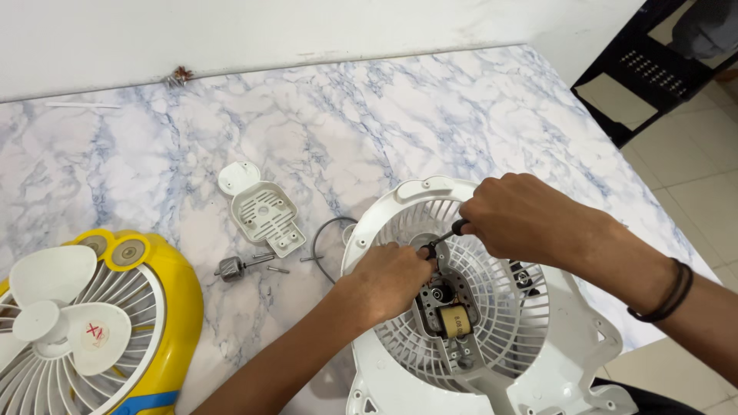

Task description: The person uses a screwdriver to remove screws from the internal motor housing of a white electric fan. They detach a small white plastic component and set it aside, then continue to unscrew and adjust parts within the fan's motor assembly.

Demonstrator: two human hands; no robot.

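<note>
The fan housing (492,323) is a white plastic round shell with a grille of thin ribs that run out from the middle. It lies flat on the worktop (369,115), at the near right part, and its lower edge goes out of the picture. In the middle of the grille sits the motor (450,307): a dark metal frame with a round bearing at the top and a coil wrapped in yellow tape below it. The outer ring of the housing has small screw holes and tabs.

The left hand (388,280) rests on the grille just left of the motor, with the fingers curled and pressed together near the motor's top; what they pinch, I cannot tell. The right hand (523,215) comes from the right and is closed around the handle of a screwdriver (444,237). The dark shaft points down and left, to the top of the motor, close to the left fingers. A dark band is on the right wrist.

Just left of the housing lies a thin wire ring (327,242). Further left are a white vented cover (261,207), a small metal shaft part (234,267) and loose screws beside it. At the far left edge is a second fan (84,323), yellow, with white blades. The worktop has a white and blue marble pattern.
</note>
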